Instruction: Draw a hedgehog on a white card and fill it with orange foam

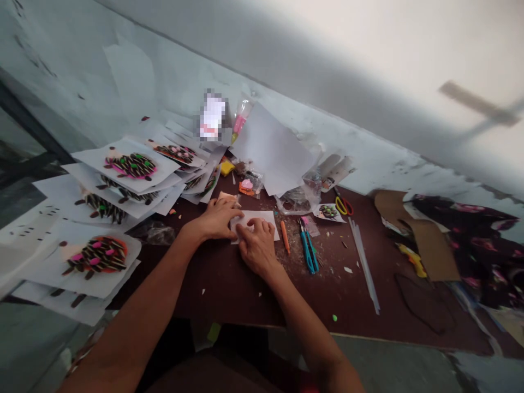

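One white card lies flat on the tabletop, its long axis running left to right. The right grip is placed over the card's middle, fingers bent downward; the left grip stands at the card's left edge, thumb side toward it — hence the right is nearer to the centre. Both sets of fingers are loosely curled; whether either pinches something small cannot be told, since the knuckles hide the undersides. A peach lump shows just beyond the left grip; whether they touch is unclear. An orange pen lies just beside the card's right edge, its long axis crosswise to the card's. Farther right are blue cutters, with scissors beyond them. At far left — well apart from the card — sheets bearing spiny animals are stacked.
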